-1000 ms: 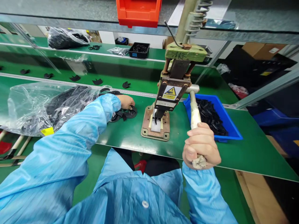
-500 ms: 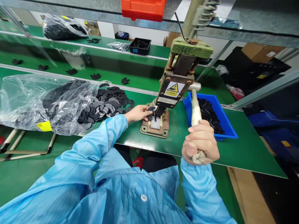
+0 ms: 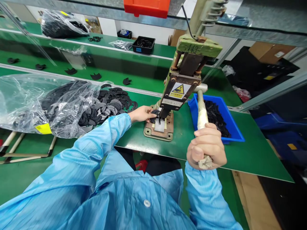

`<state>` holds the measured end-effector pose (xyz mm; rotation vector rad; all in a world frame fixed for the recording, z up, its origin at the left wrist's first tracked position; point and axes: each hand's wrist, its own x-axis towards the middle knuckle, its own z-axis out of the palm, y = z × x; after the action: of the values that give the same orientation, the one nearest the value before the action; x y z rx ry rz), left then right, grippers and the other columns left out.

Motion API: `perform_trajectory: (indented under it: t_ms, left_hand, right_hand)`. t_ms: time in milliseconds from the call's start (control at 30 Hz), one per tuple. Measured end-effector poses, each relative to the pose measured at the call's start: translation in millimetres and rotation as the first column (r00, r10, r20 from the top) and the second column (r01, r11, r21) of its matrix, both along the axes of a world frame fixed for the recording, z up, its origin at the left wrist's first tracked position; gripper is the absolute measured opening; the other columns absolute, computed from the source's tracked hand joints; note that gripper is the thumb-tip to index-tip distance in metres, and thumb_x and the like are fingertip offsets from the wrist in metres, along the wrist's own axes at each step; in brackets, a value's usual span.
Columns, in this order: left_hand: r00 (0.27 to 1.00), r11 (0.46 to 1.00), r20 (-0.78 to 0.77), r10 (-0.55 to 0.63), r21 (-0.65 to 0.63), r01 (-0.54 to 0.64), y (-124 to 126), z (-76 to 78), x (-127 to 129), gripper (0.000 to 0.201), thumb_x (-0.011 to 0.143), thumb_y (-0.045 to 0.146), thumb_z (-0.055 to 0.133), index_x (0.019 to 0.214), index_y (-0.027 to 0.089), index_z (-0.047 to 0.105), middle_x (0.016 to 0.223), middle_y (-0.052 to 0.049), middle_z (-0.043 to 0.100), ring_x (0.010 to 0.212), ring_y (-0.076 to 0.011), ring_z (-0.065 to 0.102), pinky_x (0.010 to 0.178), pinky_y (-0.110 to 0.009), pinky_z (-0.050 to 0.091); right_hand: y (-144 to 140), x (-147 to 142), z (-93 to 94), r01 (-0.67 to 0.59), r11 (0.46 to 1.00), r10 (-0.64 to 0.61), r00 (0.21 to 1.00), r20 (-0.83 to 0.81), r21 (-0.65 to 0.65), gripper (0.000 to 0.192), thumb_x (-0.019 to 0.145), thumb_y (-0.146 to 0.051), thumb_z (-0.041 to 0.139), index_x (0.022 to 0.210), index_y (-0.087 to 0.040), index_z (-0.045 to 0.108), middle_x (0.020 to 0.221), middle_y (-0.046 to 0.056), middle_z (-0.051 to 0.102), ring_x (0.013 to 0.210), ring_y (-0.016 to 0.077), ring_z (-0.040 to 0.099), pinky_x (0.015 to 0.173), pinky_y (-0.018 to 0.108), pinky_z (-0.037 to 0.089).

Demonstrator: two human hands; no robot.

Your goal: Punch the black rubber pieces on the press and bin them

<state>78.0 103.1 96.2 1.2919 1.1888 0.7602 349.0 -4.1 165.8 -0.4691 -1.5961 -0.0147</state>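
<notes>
My left hand (image 3: pixel 144 114) pinches a curved black piece (image 3: pixel 155 115) at the foot of a hand press (image 3: pixel 177 86), just above the pale plate on its base (image 3: pixel 148 132). The press's ram end sits right beside the piece, and whether they touch I cannot tell. My right hand (image 3: pixel 206 147) is wrapped round the taped lever (image 3: pixel 201 111) of the press. Left of the press lies a heap of similar curved black pieces (image 3: pixel 105 108), spilling from a clear plastic bag (image 3: pixel 28 105).
A blue bin (image 3: pixel 236 132) of dark parts stands right of the press, behind the lever. Beyond the bench runs a green belt (image 3: pixel 107 78) with several spaced black pieces. A black tray (image 3: pixel 144 45) sits farther back. An orange-red bin (image 3: pixel 146 7) hangs overhead at the shelf.
The curved piece in my left hand has turned slightly at the press. My right hand keeps its grip on the lever, which looks nearly unmoved. Belt pieces sit slightly farther left.
</notes>
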Motion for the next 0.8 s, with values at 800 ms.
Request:
perform_trajectory:
  t_ms: [800]
  left_hand:
    - [0.994, 0.929, 0.058, 0.093, -0.363, -0.065, -3, 7.9, 9, 0.030, 0.086, 0.030, 0.091, 0.083, 0.012, 0.068, 0.070, -0.007, 0.076, 0.056, -0.0138, 0.074, 0.060, -0.020, 0.063]
  right_hand:
    - [8, -15, 0.8, 0.089, 0.992, -0.076, 0.989, -0.130, 0.094, 0.048, 0.099, -0.042, 0.066, 0.061, -0.023, 0.042, 0.055, -0.006, 0.051, 0.064, 0.0143, 0.064, 0.089, 0.052, 0.059]
